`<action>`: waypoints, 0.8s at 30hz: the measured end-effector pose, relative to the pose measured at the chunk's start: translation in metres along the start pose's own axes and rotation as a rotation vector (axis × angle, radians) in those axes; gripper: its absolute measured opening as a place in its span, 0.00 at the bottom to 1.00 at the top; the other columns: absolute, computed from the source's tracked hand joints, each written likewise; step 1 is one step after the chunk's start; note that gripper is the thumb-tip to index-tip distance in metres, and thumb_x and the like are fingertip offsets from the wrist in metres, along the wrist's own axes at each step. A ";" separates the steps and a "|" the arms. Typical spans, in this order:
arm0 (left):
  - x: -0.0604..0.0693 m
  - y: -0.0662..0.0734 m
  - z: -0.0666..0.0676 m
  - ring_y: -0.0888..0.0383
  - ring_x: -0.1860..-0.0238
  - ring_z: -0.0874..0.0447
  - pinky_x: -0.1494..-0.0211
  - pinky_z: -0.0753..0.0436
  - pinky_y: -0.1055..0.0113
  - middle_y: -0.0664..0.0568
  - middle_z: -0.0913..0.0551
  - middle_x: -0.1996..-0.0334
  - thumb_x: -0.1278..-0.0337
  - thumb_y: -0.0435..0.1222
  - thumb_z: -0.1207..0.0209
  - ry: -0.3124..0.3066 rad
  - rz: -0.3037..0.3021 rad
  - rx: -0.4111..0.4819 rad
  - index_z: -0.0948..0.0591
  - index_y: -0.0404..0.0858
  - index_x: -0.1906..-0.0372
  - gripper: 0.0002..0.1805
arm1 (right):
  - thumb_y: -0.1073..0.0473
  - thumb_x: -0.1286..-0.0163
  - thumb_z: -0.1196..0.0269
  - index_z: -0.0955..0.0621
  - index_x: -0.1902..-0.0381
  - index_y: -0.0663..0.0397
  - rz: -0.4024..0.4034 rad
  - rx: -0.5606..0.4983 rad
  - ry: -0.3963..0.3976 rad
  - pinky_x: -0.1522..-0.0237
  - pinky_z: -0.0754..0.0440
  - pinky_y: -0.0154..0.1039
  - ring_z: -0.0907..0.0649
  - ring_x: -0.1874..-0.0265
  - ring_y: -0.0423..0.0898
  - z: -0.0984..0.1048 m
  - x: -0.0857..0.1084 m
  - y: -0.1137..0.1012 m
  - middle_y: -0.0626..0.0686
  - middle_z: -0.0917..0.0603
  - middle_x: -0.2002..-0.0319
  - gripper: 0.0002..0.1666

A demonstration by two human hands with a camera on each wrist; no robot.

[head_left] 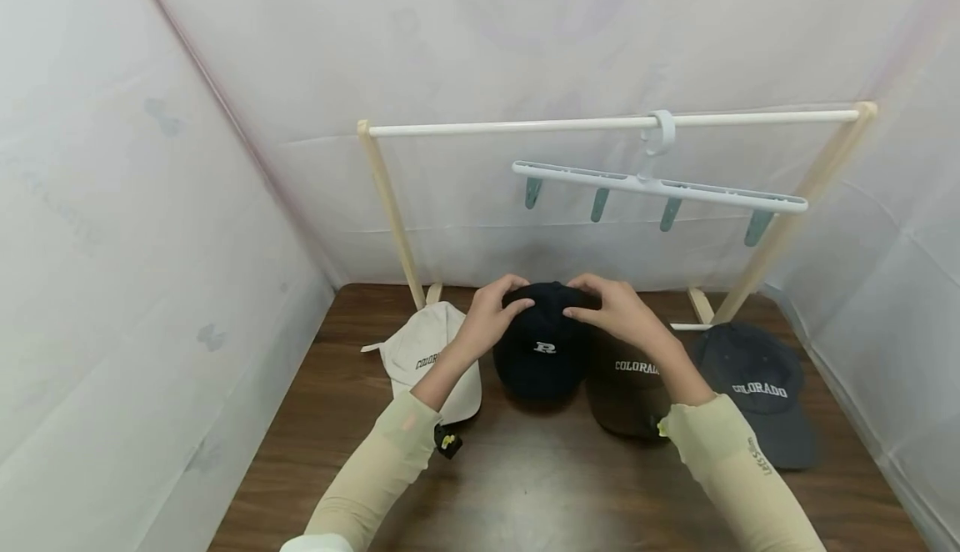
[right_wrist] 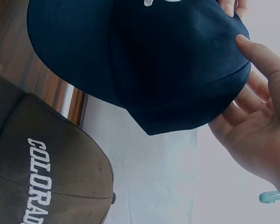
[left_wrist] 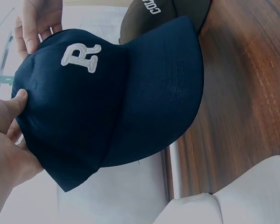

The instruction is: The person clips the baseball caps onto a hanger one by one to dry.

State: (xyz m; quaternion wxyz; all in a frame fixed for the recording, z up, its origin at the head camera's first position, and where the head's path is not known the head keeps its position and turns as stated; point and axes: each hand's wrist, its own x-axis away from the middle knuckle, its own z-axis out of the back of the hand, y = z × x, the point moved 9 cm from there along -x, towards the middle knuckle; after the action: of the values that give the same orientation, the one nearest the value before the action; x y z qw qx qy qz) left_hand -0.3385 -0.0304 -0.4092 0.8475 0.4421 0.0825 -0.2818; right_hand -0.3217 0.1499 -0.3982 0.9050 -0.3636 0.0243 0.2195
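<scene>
Left of the grip lay a white cap [head_left: 417,342], "COLOR" legible, with the left forearm [head_left: 378,460] over the rest. The left hand [head_left: 491,314] and right hand [head_left: 621,312] pinched the crown of a navy cap [head_left: 542,373], its "R" whole in the left wrist view but cropped in the right. Right of the grip sat a brown cap [head_left: 626,406], "COLORAD" showing, then a charcoal cap [head_left: 757,360] reading "COLORADO", seen in the head view alone.

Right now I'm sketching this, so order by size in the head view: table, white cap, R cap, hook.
1. Table
2. White cap and R cap: too alike to rank
3. Hook
</scene>
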 end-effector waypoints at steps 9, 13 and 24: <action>-0.001 -0.003 -0.002 0.55 0.45 0.17 0.42 0.18 0.59 0.50 0.15 0.49 0.31 0.39 0.37 0.002 -0.007 0.001 0.19 0.41 0.44 0.15 | 0.51 0.30 0.31 0.18 0.43 0.52 -0.026 0.011 0.031 0.42 0.21 0.61 0.19 0.40 0.61 -0.001 0.002 -0.002 0.57 0.15 0.44 0.21; 0.000 -0.001 -0.002 0.55 0.45 0.17 0.42 0.18 0.59 0.50 0.15 0.49 0.32 0.39 0.37 0.002 -0.016 -0.009 0.19 0.40 0.44 0.15 | 0.52 0.30 0.31 0.16 0.46 0.52 -0.001 0.030 0.043 0.43 0.20 0.61 0.17 0.43 0.61 0.001 0.003 -0.005 0.56 0.13 0.48 0.18; -0.001 0.009 -0.002 0.54 0.44 0.17 0.41 0.19 0.59 0.50 0.15 0.49 0.32 0.38 0.37 0.005 -0.041 0.004 0.19 0.40 0.44 0.15 | 0.52 0.30 0.30 0.13 0.53 0.47 -0.008 0.021 0.095 0.46 0.18 0.58 0.15 0.48 0.56 0.009 0.006 -0.004 0.51 0.11 0.53 0.11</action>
State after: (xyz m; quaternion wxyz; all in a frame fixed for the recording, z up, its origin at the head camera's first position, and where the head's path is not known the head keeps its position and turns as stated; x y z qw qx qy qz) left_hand -0.3339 -0.0244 -0.4037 0.8405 0.4426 0.0931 -0.2983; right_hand -0.3158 0.1556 -0.3907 0.9075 -0.3641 0.0684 0.1982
